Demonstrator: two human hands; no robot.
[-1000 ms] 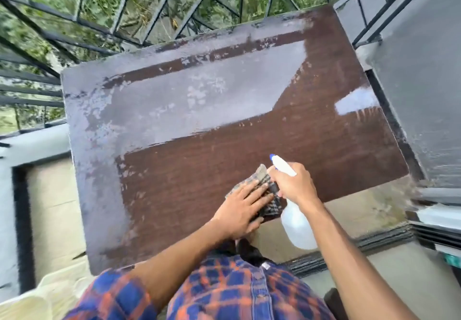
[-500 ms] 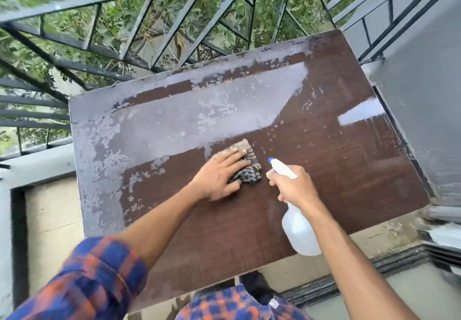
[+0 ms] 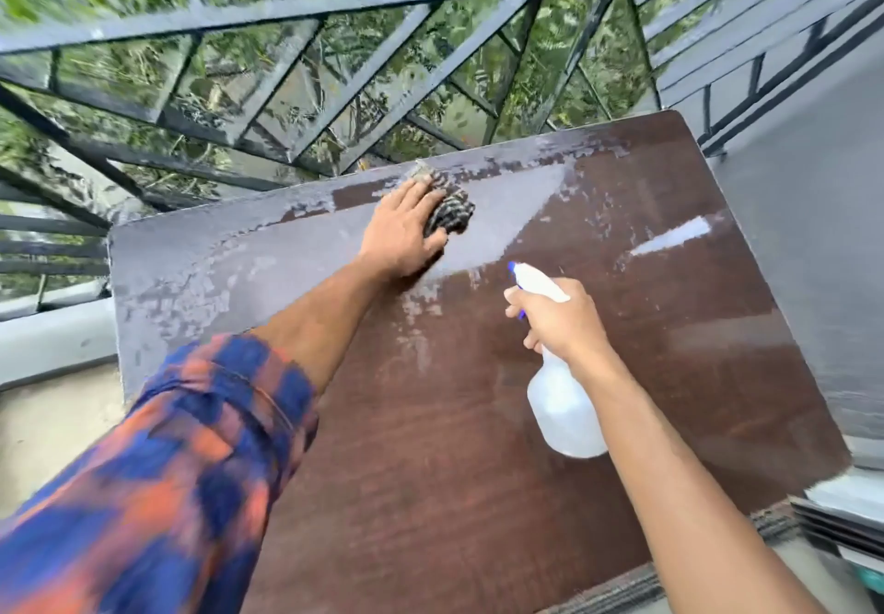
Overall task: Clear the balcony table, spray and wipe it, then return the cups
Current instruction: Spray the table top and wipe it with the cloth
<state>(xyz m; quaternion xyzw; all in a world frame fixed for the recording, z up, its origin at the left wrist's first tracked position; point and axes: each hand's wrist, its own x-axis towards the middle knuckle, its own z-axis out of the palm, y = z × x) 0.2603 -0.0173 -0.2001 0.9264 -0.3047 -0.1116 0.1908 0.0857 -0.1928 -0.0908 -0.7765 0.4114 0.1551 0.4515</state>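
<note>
The dark brown wooden table point(image 3: 478, 422) fills the middle of the view; its far and left parts carry a pale wet film. My left hand point(image 3: 402, 235) reaches to the far edge and presses a dark checked cloth point(image 3: 447, 206) flat on the top. My right hand point(image 3: 559, 321) holds a white spray bottle point(image 3: 562, 403) with a blue nozzle above the right half of the table, nozzle pointing away from me. No cups are in view.
A black metal railing point(image 3: 335, 15) runs just behind the table's far edge, with green foliage beyond. A grey wall point(image 3: 813, 230) stands along the right side. A pale ledge point(image 3: 52, 340) lies at the left.
My left hand has slid the cloth from the table's middle to its far edge, leaving a darker wiped strip. My right hand with the bottle has stayed roughly in place.
</note>
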